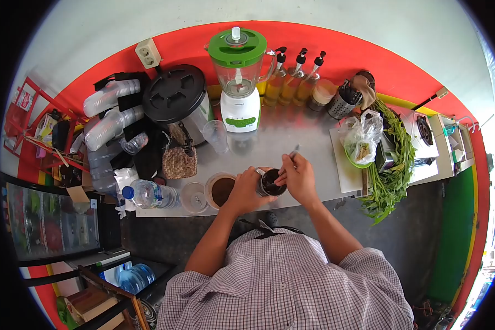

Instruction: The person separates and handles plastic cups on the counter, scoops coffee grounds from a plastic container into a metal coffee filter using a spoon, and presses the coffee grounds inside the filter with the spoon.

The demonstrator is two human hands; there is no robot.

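Observation:
My left hand [247,191] is wrapped around the side of a small metal mug [260,187] with dark contents, held near the counter's front edge. Above the mug, my right hand [298,177] pinches a thin utensil, probably a spoon [296,148]; its upper end sticks out past my fingers, and its lower part goes down into the mug, where I cannot make it out. Just left of my left hand stands an open tub of brown powder [222,190]. Beside that tub is a clear plastic container [194,198].
A green-lidded blender [241,110] stands at the back of the steel counter [308,132], with pump bottles [291,82] to its right. Leafy greens [393,181] and a plastic bag [363,135] lie at right. A water bottle [151,194] and a black-lidded bucket [173,96] are at left.

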